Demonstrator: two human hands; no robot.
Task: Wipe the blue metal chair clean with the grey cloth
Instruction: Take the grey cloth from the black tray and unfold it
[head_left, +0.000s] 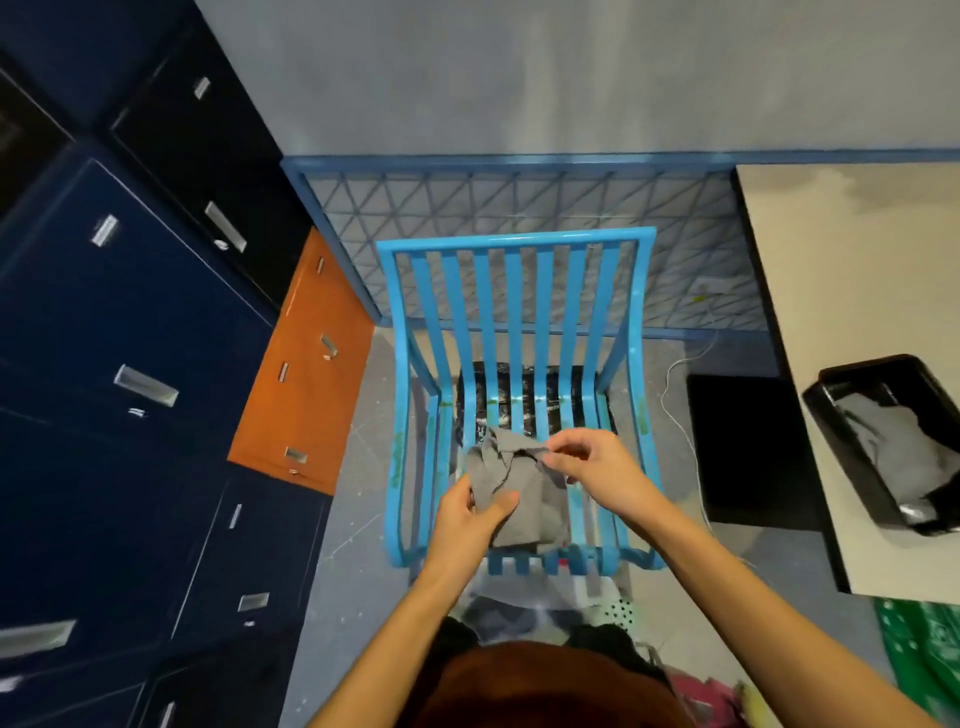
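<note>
Over chair (545, 291) seat, grey cloth (524, 488) bunched w/ creases.

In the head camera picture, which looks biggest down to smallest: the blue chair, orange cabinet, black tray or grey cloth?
1. blue chair
2. orange cabinet
3. black tray, though the picture edge cuts it off
4. grey cloth, bunched up

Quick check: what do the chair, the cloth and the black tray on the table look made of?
The blue chair looks like painted metal: glossy sheen on thin curved slats. The grey cloth is soft matte fabric, perhaps microfibre: it bunches in folds between left hand and right hand. The black tray is likely plastic, glossy with bright reflections, though uncertain.
</note>
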